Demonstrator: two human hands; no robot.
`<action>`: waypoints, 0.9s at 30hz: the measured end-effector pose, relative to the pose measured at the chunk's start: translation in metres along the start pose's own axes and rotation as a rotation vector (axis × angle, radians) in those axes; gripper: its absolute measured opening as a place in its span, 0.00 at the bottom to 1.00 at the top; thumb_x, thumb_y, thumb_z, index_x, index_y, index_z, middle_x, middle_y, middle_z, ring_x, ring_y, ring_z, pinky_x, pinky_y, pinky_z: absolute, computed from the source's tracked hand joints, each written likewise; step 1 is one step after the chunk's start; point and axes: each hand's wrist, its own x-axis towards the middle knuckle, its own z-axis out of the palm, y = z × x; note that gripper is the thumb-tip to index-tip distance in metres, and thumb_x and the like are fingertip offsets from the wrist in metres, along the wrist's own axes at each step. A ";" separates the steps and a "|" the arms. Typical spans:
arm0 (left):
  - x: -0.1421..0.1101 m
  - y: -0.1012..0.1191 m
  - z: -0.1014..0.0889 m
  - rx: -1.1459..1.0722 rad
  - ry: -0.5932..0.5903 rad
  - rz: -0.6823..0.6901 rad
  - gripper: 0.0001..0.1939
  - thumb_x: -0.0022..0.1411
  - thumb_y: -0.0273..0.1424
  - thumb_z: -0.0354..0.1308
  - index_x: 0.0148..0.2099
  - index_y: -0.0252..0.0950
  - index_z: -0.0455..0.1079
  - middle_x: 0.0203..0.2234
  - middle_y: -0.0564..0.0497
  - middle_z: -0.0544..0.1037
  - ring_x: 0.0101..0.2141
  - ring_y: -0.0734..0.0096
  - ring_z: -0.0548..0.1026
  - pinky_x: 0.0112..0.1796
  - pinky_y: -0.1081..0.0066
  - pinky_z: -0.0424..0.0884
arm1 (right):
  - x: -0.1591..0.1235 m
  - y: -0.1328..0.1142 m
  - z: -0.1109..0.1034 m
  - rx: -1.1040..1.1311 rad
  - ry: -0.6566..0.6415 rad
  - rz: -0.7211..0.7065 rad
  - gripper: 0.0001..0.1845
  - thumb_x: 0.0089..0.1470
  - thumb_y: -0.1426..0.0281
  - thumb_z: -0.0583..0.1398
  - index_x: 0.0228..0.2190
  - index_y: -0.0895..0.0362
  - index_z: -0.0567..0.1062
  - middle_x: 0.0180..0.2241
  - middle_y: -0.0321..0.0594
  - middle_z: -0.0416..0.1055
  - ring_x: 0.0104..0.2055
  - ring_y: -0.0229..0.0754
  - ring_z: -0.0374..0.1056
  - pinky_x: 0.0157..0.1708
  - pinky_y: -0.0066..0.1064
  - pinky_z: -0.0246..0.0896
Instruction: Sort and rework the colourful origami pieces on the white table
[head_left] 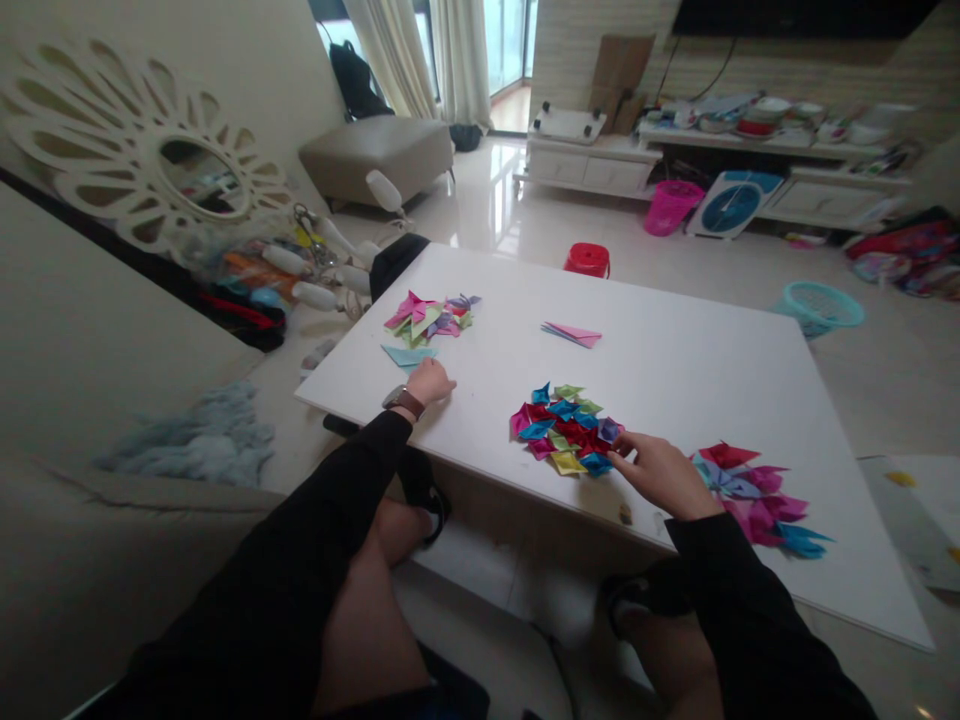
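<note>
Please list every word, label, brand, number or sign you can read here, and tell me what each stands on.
None can be read.
Wristwatch: dial too small and blurred.
Dark wall screen: any brand too blurred.
Central cluster of folded papers: no readable writing.

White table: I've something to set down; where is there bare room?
The widest patch of table lies right of the pink folded paper, beyond the right pile. Another separates that paper from the left pile. It's crowded where the right hand is between the middle cluster and right pile.
</note>
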 end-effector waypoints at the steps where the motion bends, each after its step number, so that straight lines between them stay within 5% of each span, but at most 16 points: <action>1: -0.003 0.003 -0.003 0.001 0.035 -0.035 0.33 0.66 0.37 0.57 0.63 0.14 0.64 0.59 0.20 0.70 0.60 0.40 0.71 0.59 0.56 0.67 | 0.000 0.000 0.000 0.000 -0.005 0.001 0.11 0.61 0.62 0.59 0.35 0.52 0.80 0.36 0.42 0.81 0.36 0.46 0.75 0.35 0.32 0.59; 6: -0.021 0.026 -0.025 -0.095 0.307 -0.111 0.36 0.67 0.37 0.57 0.67 0.16 0.57 0.65 0.23 0.62 0.65 0.40 0.63 0.62 0.55 0.63 | 0.001 -0.001 0.001 0.006 -0.006 0.001 0.10 0.61 0.62 0.58 0.35 0.52 0.79 0.37 0.42 0.81 0.36 0.46 0.74 0.35 0.33 0.58; 9: -0.032 0.041 -0.039 -0.207 0.422 -0.021 0.36 0.66 0.34 0.59 0.70 0.20 0.55 0.68 0.25 0.59 0.67 0.39 0.60 0.64 0.52 0.60 | 0.002 -0.001 0.002 0.025 0.035 -0.012 0.10 0.60 0.62 0.59 0.34 0.51 0.79 0.35 0.42 0.80 0.34 0.46 0.73 0.34 0.33 0.58; 12: -0.043 0.055 -0.050 -0.392 0.508 0.159 0.28 0.66 0.28 0.57 0.67 0.28 0.64 0.64 0.34 0.68 0.65 0.47 0.63 0.65 0.53 0.60 | 0.004 -0.004 0.002 0.056 0.078 -0.035 0.10 0.60 0.62 0.59 0.33 0.52 0.78 0.34 0.42 0.79 0.33 0.45 0.72 0.33 0.33 0.58; 15: -0.053 0.070 -0.055 -0.727 0.550 0.267 0.17 0.65 0.28 0.59 0.55 0.34 0.76 0.52 0.41 0.80 0.54 0.56 0.75 0.57 0.58 0.70 | 0.005 -0.012 0.000 0.111 0.120 -0.079 0.10 0.61 0.63 0.58 0.32 0.53 0.77 0.33 0.42 0.78 0.33 0.44 0.70 0.34 0.33 0.59; 19: -0.061 0.089 -0.051 -1.284 0.412 0.219 0.11 0.56 0.33 0.67 0.41 0.32 0.81 0.33 0.46 0.82 0.33 0.68 0.77 0.38 0.67 0.73 | 0.007 -0.027 -0.004 0.250 0.195 -0.175 0.11 0.63 0.63 0.56 0.34 0.54 0.75 0.35 0.43 0.75 0.36 0.45 0.70 0.38 0.35 0.62; 23: -0.066 0.108 -0.040 -1.627 0.199 0.173 0.15 0.46 0.34 0.73 0.35 0.31 0.80 0.27 0.50 0.80 0.29 0.72 0.74 0.35 0.70 0.69 | 0.011 -0.039 -0.004 0.433 0.374 -0.201 0.11 0.63 0.62 0.57 0.39 0.55 0.76 0.42 0.47 0.74 0.44 0.47 0.71 0.45 0.38 0.67; 27: -0.070 0.128 -0.031 -1.719 0.087 0.169 0.16 0.43 0.34 0.74 0.34 0.31 0.78 0.25 0.51 0.78 0.28 0.74 0.73 0.35 0.70 0.69 | 0.020 -0.040 0.001 0.665 0.496 -0.031 0.21 0.60 0.55 0.61 0.49 0.56 0.75 0.52 0.52 0.75 0.51 0.51 0.72 0.43 0.41 0.71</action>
